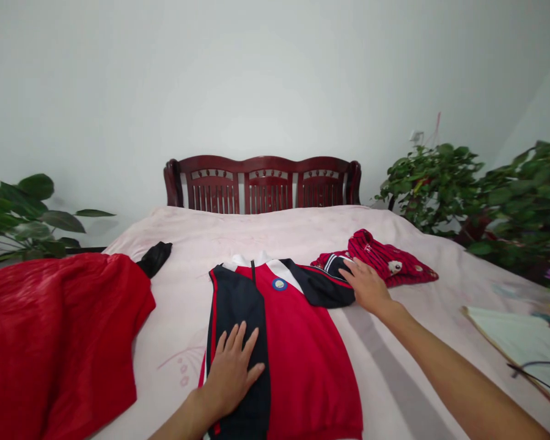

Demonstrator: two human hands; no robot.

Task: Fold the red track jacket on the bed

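Note:
A red and dark navy jacket (302,348) with a white collar and a round badge lies flat on the pink bedspread (266,235). My left hand (233,370) rests open and flat on the navy sleeve folded down the jacket's left side. My right hand (366,284) reaches out to the jacket's other navy sleeve, fingers bent over the cuff where it meets a red striped garment (389,256). Whether those fingers grip the sleeve is unclear.
A large crumpled red cloth (59,342) with a black piece (154,258) lies at the left. A dark wooden headboard (262,183) stands behind the bed. Potted plants flank it, left (22,220) and right (476,195). A flat board (517,336) lies at the right edge.

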